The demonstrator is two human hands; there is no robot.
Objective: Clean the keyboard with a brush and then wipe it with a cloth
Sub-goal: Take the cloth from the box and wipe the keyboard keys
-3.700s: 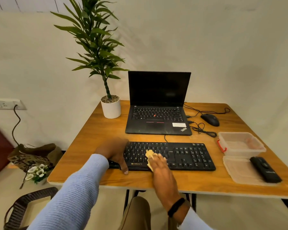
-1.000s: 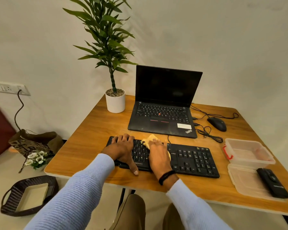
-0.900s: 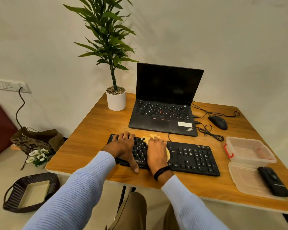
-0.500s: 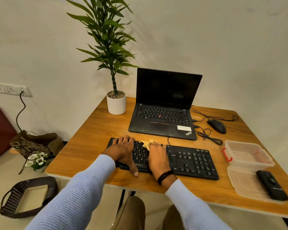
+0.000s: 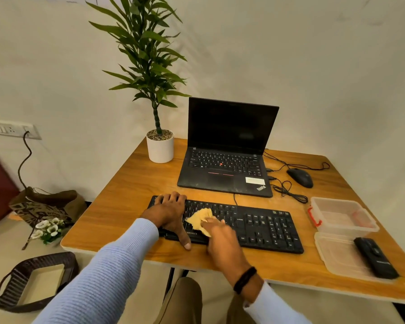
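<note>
Two hands are at work on the black keyboard, which lies flat near the table's near edge, between that edge and the open laptop. Its long axis runs left to right, roughly parallel with the near edge, the right end angled slightly toward the person.

The left hand rests spread and flat over the keys at the keyboard's left end, thumb hooked down over the front edge onto the wood; it grasps nothing and looks to be pinning the board in place. The right hand holds a crumpled yellow cloth under its fingertips, pressed onto the keys left of centre, just beside the left hand. Exactly how the fingers wrap the cloth is hard to make out, but they are bunched on it.

Judging from this, the wiping step is under way. What the next stroke turns on is that most of the keyboard, the whole run of keys out to the number pad, lies to the right of the cloth, along the long axis. The right hand is the nearer one and faces an open sweep that way, while the left is well placed to brace against the push.

Toward the right edge sit a clear plastic container and its lid, with a black oblong object on the lid; whether that is the brush I cannot tell. A mouse and a potted plant stand by the far edge.
</note>
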